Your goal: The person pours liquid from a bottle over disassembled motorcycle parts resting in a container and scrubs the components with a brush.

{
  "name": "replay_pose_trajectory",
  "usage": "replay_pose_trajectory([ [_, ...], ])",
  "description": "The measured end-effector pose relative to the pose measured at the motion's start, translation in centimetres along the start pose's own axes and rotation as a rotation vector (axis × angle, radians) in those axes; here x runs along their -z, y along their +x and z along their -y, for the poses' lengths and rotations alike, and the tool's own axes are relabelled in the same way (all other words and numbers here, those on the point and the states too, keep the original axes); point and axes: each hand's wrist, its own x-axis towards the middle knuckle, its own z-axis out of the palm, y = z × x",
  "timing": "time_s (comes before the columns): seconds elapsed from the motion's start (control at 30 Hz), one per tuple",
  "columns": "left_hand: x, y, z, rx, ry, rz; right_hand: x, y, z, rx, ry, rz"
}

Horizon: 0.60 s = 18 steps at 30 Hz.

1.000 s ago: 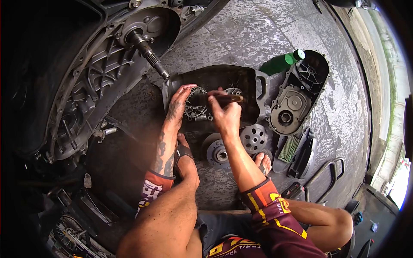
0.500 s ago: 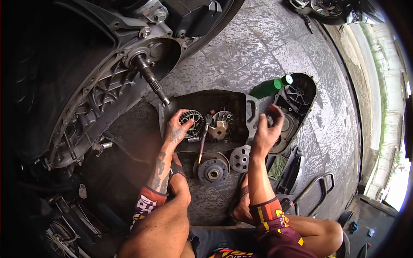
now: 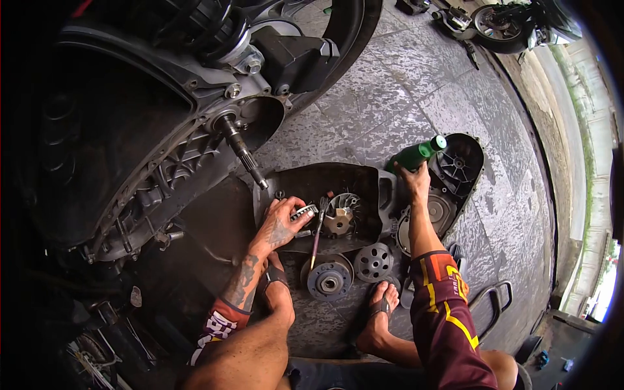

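My left hand is closed on a ridged round metal part, tilted nearly edge-on and mostly hidden by my fingers. It is over the left end of a dark tray-like cover. A finned variator pulley half lies in that cover, and a brush leans across its front rim. To the right, my right hand has its fingers wrapped round the lower part of a green bottle with a pale cap. The bottle is tilted beside the long engine side cover.
A clutch assembly and a perforated disc sit on the floor near my feet. At upper left, a splined shaft projects from the scooter's open engine case. Another motorcycle stands at far right.
My right hand has come down from mid-air onto the green bottle and gripped it. In my left hand, the ridged part has turned from face-on to nearly edge-on. The view has shifted slightly.
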Motion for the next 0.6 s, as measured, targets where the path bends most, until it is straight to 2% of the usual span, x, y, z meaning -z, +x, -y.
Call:
replay_pose_trajectory([
  [0.07,-0.3,0.1,1.1,-0.029,-0.061,-0.095,0.1,-0.2,0.4,0.1,-0.003,-0.095],
  [0.13,-0.4,-0.2,1.2,-0.023,-0.108,-0.169,1.7,-0.2,2.1,0.171,0.051,-0.072],
  [0.2,-0.8,0.8,1.8,0.053,-0.503,-0.235,4.8,0.3,4.4,0.305,-0.07,0.099],
  [0.27,-1.5,1.6,2.6,-0.023,-0.594,-0.296,8.4,0.2,7.2,0.613,-0.261,0.25],
  [0.33,-1.7,1.8,2.4,0.062,-0.733,-0.315,12.0,-0.3,10.1,0.696,-0.375,0.569],
  [0.4,-2.9,2.6,3.7,0.106,-0.857,-0.278,13.7,-2.2,12.3,0.597,-0.573,0.716],
  [0.47,-2.9,1.9,2.2,0.171,-0.969,-0.346,14.7,-4.5,14.8,0.553,-0.663,0.827],
  [0.6,-5.3,3.2,4.9,0.099,-1.082,-0.426,14.3,-7.9,17.7,0.549,-0.841,0.926],
])
